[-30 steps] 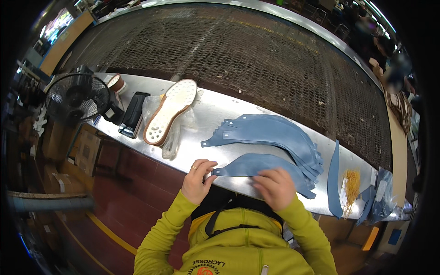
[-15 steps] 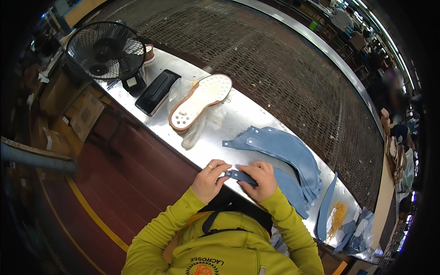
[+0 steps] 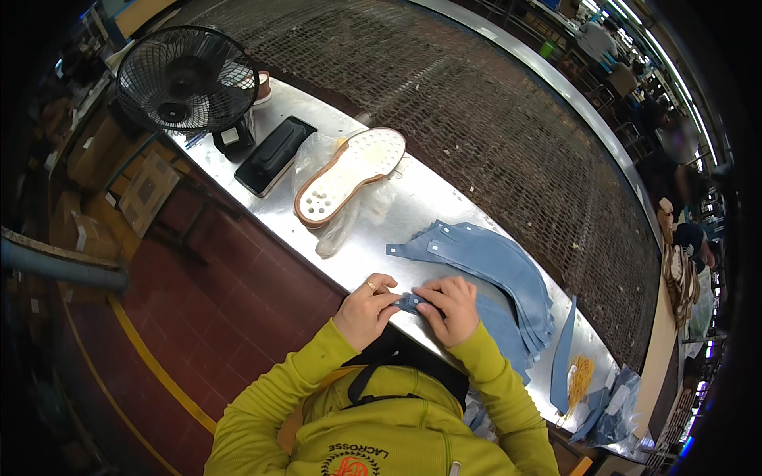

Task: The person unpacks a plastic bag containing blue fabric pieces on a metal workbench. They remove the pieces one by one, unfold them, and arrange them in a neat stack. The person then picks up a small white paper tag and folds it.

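Between my two hands, at the table's near edge, is the end of a blue strip [image 3: 410, 302] with small white labels on it. My left hand [image 3: 367, 312] pinches its left end, fingers closed. The fingers of my right hand [image 3: 448, 310] are closed on it from the other side, covering much of the piece. Just beyond my hands lies a fanned stack of curved blue pieces [image 3: 496, 258], several with white labels at their tips. More blue pieces [image 3: 502, 332] lie beside my right wrist, partly under the stack.
A white shoe sole with a brown edge [image 3: 349, 181] rests on clear plastic. Left of it are a black case [image 3: 275, 155] and a black fan [image 3: 184, 79]. Yellow cords [image 3: 582, 379] and a plastic bag [image 3: 623, 404] lie right. A mesh conveyor [image 3: 476, 119] runs beyond the metal table.
My right fingers have moved left along the blue strip, and less of it shows between my hands. The view has shifted slightly; the stack stays put.
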Demonstrator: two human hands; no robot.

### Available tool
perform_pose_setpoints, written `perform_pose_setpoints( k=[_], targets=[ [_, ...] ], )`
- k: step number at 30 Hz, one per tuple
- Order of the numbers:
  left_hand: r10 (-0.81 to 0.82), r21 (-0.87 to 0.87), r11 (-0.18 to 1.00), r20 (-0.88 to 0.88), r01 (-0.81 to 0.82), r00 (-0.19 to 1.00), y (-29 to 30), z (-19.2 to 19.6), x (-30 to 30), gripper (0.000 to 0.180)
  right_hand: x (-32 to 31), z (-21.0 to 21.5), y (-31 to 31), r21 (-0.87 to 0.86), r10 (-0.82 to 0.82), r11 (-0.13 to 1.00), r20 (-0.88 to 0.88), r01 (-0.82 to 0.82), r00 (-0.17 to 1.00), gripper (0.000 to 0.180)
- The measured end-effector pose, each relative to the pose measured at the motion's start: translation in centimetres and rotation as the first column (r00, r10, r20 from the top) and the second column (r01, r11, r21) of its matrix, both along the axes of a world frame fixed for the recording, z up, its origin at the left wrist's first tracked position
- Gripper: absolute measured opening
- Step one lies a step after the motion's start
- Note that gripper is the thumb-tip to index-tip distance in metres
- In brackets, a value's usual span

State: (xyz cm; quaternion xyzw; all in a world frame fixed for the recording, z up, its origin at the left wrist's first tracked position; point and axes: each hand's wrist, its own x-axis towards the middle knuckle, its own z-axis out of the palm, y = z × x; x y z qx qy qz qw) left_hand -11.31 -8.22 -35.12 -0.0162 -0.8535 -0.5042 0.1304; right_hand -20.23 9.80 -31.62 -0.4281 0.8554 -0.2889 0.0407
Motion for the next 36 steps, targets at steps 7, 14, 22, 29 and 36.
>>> perform_pose_setpoints(
  k=[7, 14, 22, 29, 36],
  targets=[
    [0.164, -0.261, 0.948, -0.093, -0.183, 0.982, 0.0, 0.2, 0.7, 0.012, -1.1, 0.2, -0.8, 0.092, -0.034, 0.996, 0.186, 0.017, 0.982, 0.012],
    [0.220, -0.248, 0.940, -0.080, -0.233, 0.972, -0.2, 0.0, 0.8, 0.010, -0.7, 0.3, -1.3, -0.010, 0.015, 1.000, 0.109, -0.014, 0.994, 0.010],
    [0.163, -0.236, 0.957, -0.055, -0.172, 0.985, -0.7, 0.2, 0.8, 0.012, -0.4, -0.8, -2.1, 0.020, -0.020, 1.000, 0.047, 0.019, 0.999, 0.011],
    [0.077, -0.203, 0.976, -0.016, -0.078, 0.997, -0.6, 0.8, 0.6, 0.036, 0.2, -1.6, -2.0, -0.060, -0.046, 0.997, 0.040, 0.048, 0.998, 0.010],
    [-0.037, -0.179, 0.983, 0.025, 0.041, 0.999, -0.1, 1.2, -0.2, 0.037, 0.7, -0.6, 0.3, -0.055, -0.034, 0.998, 0.057, 0.037, 0.998, 0.044]
  ],
)
